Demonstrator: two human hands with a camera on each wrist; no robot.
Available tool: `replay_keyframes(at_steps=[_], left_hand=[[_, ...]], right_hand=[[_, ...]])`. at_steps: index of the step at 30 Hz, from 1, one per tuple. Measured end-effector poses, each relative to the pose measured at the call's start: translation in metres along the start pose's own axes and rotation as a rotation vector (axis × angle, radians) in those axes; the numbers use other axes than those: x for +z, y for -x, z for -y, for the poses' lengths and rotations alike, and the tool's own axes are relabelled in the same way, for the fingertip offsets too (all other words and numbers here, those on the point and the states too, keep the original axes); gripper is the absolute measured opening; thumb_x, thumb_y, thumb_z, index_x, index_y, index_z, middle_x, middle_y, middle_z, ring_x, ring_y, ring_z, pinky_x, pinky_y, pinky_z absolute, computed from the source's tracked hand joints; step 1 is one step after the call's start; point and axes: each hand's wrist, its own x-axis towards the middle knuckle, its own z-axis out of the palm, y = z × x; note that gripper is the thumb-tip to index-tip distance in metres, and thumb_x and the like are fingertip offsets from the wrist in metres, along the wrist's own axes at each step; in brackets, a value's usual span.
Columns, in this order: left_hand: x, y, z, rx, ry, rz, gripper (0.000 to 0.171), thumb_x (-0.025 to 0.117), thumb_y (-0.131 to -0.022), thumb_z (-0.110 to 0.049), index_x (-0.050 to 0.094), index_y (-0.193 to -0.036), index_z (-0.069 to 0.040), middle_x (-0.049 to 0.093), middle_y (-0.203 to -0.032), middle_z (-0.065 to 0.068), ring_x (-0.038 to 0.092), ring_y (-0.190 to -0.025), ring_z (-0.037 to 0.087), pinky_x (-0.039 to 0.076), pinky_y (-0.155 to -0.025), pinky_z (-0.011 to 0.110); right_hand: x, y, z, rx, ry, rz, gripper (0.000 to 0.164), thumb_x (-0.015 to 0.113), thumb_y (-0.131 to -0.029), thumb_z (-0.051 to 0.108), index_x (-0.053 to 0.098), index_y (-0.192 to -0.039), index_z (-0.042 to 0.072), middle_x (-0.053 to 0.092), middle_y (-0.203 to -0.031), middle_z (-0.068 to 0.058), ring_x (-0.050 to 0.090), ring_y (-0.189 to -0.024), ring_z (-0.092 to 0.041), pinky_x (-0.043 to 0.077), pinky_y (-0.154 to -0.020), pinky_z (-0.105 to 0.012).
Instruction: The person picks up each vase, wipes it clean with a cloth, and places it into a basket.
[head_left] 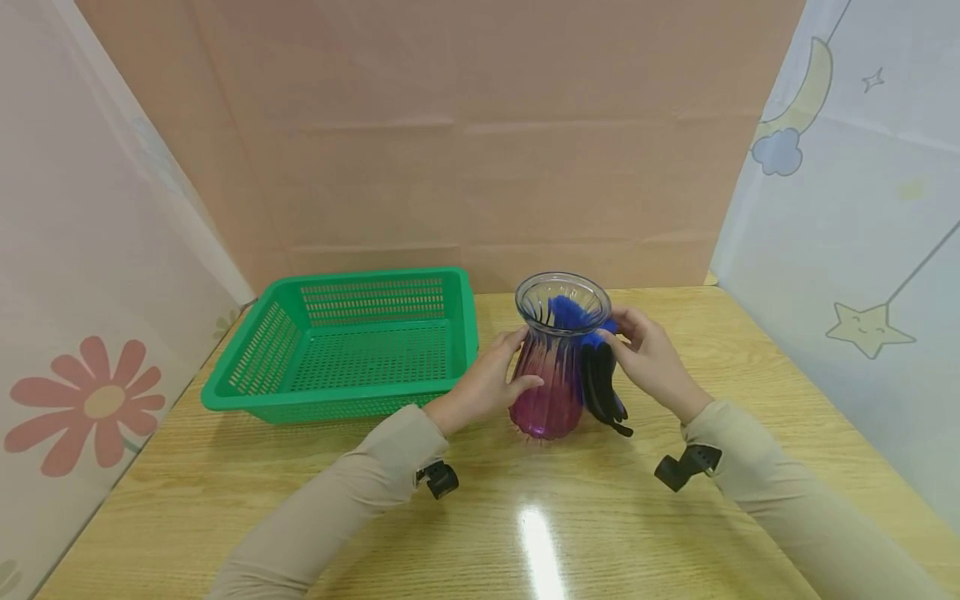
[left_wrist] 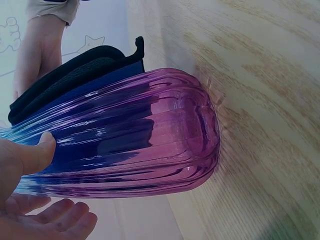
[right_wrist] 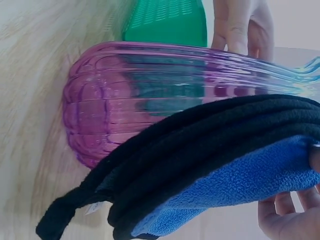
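A ribbed glass vase [head_left: 543, 392], pink at the bottom and clear bluish at the flared rim, stands upright on the table. My left hand [head_left: 487, 385] grips it from the left, with the thumb on the near side and the fingers round the back. On the vase's right side, my right hand [head_left: 654, 362] pinches a folded blue cloth [right_wrist: 250, 175] with black edging. The cloth hangs against the outside of the glass, and its corner loop [right_wrist: 55, 215] points down. Blue also shows through the vase's neck in the head view.
A green perforated plastic basket [head_left: 468, 333] stands on the wooden table [head_left: 465, 533] left of the vase. Behind rises a peach-coloured backdrop [head_left: 480, 167], with patterned sheets [head_left: 885, 250] along both sides.
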Motion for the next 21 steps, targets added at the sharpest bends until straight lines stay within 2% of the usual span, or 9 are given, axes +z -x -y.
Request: replay_keyframes(at_steps=[3,10,15,21], left_hand=[[0.0,0.0,0.0,0.0,0.001,-0.003,0.072,0.063,-0.089,-0.023,0.025,-0.146,0.0,0.042,-0.14,0.02,0.044,-0.13,0.032,0.039,-0.108,0.044],[0.002,-0.001,0.002,0.0,0.002,-0.004,0.072,0.064,-0.088,-0.022,0.025,-0.145,0.0,0.043,-0.138,0.02,0.047,-0.127,0.031,0.04,-0.107,0.043],[0.002,-0.001,0.002,0.015,0.009,-0.01,0.071,0.064,-0.088,-0.021,0.026,-0.145,0.001,0.045,-0.135,0.021,0.049,-0.123,0.031,0.042,-0.105,0.042],[0.002,-0.001,0.003,0.035,0.009,-0.018,0.071,0.064,-0.088,-0.02,0.027,-0.144,0.002,0.046,-0.134,0.021,0.05,-0.123,0.031,0.042,-0.105,0.042]], right_hand=[[-0.001,-0.001,0.002,-0.012,-0.027,-0.009,0.028,0.054,-0.094,0.009,0.052,-0.115,-0.008,0.055,-0.096,0.028,0.057,-0.091,0.006,0.047,-0.077,-0.004],[-0.003,-0.002,0.008,-0.001,-0.047,-0.021,0.028,0.052,-0.094,0.006,0.051,-0.117,-0.01,0.055,-0.096,0.028,0.055,-0.092,0.01,0.046,-0.079,-0.003],[-0.006,-0.005,0.009,-0.038,-0.098,-0.045,0.024,0.05,-0.092,-0.003,0.049,-0.115,-0.012,0.056,-0.096,0.029,0.054,-0.091,0.011,0.046,-0.08,-0.003],[-0.013,-0.006,0.01,-0.076,-0.104,-0.071,0.023,0.051,-0.094,0.007,0.052,-0.115,-0.002,0.057,-0.104,0.023,0.055,-0.091,0.005,0.046,-0.077,-0.004]])
